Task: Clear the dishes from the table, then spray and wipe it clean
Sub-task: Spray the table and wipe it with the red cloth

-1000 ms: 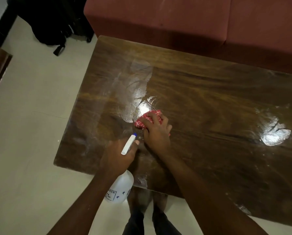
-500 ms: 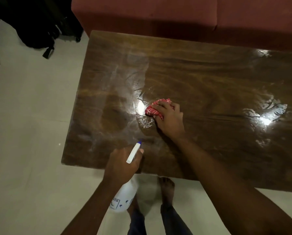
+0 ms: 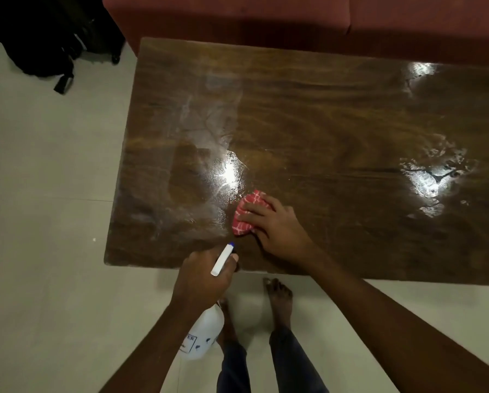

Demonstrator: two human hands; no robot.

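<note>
A dark wooden table fills the middle of the head view, its top glossy with wet streaks and glare. My right hand presses a bunched red cloth with white checks flat on the table near the front edge. My left hand grips the neck of a white spray bottle just off the table's front edge. The bottle's white nozzle with a blue tip points toward the cloth. No dishes are on the table.
A red-brown sofa runs along the table's far side. A black bag lies on the pale tiled floor at the back left. My bare feet stand on the floor just in front of the table.
My right hand has drawn the cloth back toward the front edge, after pushing it away. The left hand and bottle have stayed at the table's front edge. The view has shifted.
</note>
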